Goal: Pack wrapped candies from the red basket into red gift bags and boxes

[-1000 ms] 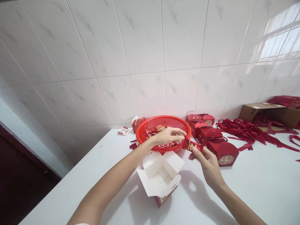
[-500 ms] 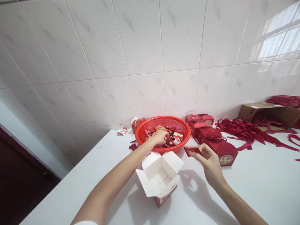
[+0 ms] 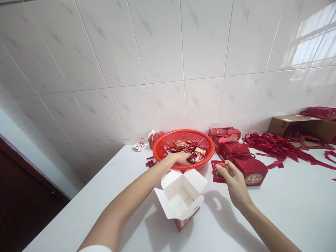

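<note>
My left hand (image 3: 182,158) reaches into a red mesh basket (image 3: 156,148) that holds several wrapped sweets (image 3: 180,143); its fingertips are down among them and partly hidden. Between the thumb and fingers of my right hand (image 3: 233,176) is a red packet (image 3: 218,171), held upright just right of the basket's near rim. In front of the basket stands an open box (image 3: 181,201), white inside and red outside, its flaps spread and nothing visible inside.
Closed red boxes (image 3: 249,168) stand right of the basket. Beyond them lie dark red ribbons (image 3: 273,147) and an open cardboard carton (image 3: 280,126). A printed card (image 3: 140,146) and a small red box (image 3: 154,138) are at the basket's left.
My right hand has turned the red packet so its flat face shows more. My left hand has shifted slightly lower and to the right among the sweets.
</note>
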The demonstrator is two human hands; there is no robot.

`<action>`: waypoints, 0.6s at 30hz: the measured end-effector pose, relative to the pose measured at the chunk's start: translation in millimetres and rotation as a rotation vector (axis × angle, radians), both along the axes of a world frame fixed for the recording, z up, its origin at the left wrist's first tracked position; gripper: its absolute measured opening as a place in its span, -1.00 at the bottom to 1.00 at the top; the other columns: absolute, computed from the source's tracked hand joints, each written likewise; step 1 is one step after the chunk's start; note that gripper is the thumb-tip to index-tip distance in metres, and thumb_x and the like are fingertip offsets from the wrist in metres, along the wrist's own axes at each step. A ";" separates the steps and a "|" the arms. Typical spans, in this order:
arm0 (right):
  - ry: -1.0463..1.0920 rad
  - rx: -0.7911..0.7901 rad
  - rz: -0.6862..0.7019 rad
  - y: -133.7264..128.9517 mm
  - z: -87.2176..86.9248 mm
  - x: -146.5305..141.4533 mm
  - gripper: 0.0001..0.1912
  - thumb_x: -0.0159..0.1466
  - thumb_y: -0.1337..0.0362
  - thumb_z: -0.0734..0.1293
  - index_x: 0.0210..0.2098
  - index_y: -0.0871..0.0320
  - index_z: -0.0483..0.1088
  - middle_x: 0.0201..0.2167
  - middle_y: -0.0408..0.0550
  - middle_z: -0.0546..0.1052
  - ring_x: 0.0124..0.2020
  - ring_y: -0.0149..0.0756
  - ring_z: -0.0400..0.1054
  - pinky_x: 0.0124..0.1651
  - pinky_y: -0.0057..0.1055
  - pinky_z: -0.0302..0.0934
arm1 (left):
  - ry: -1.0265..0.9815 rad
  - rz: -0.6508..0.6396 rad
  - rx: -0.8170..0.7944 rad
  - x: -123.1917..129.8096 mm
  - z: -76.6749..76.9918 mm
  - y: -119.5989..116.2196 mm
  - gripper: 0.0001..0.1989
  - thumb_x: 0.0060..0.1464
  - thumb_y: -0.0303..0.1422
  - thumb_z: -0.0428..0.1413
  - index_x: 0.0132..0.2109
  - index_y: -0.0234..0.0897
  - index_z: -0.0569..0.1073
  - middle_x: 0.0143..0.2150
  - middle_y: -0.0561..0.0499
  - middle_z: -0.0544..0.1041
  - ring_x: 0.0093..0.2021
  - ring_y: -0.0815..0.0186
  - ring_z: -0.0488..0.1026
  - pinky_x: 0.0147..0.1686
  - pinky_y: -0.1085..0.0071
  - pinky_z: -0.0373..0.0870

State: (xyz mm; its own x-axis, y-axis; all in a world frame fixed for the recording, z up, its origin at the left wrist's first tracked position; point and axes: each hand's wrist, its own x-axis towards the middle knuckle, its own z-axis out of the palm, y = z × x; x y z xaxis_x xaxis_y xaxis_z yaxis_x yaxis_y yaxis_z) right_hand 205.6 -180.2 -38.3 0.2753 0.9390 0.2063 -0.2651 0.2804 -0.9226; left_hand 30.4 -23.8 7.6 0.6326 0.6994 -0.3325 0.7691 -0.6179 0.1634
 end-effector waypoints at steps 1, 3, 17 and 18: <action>-0.003 -0.003 0.005 -0.1 0.0 -0.3 -0.57 0.09 -0.03 0.52 -0.40 0.11 0.29 -0.49 -0.19 0.49 -0.42 -0.37 0.33 -0.34 -0.48 0.26 | -0.002 -0.012 -0.013 -0.9 0.1 0.4 -0.46 -0.03 -0.29 0.22 0.13 -0.30 0.45 0.06 -0.24 0.56 -0.04 -0.03 0.54 -0.14 0.28 0.45; -0.011 -0.006 0.014 0.0 -0.1 -1.0 -0.56 0.09 -0.04 0.52 -0.40 0.10 0.29 -0.49 -0.18 0.49 -0.41 -0.36 0.33 -0.33 -0.47 0.27 | -0.016 -0.039 -0.031 -1.4 -0.2 0.8 -0.41 -0.04 -0.34 0.22 0.19 -0.24 0.41 0.13 -0.18 0.53 0.02 0.01 0.52 -0.07 0.31 0.44; -0.078 -0.025 0.013 -0.8 -0.9 -0.3 -0.55 0.07 -0.10 0.50 -0.42 0.13 0.36 -0.50 -0.14 0.45 -0.41 -0.34 0.31 -0.36 -0.46 0.27 | -0.489 0.017 0.037 2.6 -4.3 3.1 -0.74 0.17 -0.21 0.12 -0.15 -0.27 0.60 -0.23 -0.04 0.65 -0.23 0.22 0.55 -0.22 0.43 0.36; -0.080 -0.027 0.016 -1.2 -0.1 -0.6 -0.55 0.06 -0.11 0.50 -0.42 0.13 0.36 -0.49 -0.13 0.45 -0.41 -0.33 0.32 -0.36 -0.45 0.28 | -0.514 0.049 0.058 1.9 -4.1 3.3 -0.71 0.19 -0.17 0.09 -0.19 -0.28 0.59 -0.25 -0.05 0.63 -0.24 0.21 0.53 -0.25 0.42 0.35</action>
State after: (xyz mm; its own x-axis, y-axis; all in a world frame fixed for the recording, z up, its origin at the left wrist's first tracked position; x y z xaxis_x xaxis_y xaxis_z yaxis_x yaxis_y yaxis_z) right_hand 205.0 -181.4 -38.4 0.2439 0.9486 0.2015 -0.1940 0.2513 -0.9483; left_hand 32.3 -20.4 3.5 0.6703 0.7402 0.0533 0.6264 -0.6029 0.4941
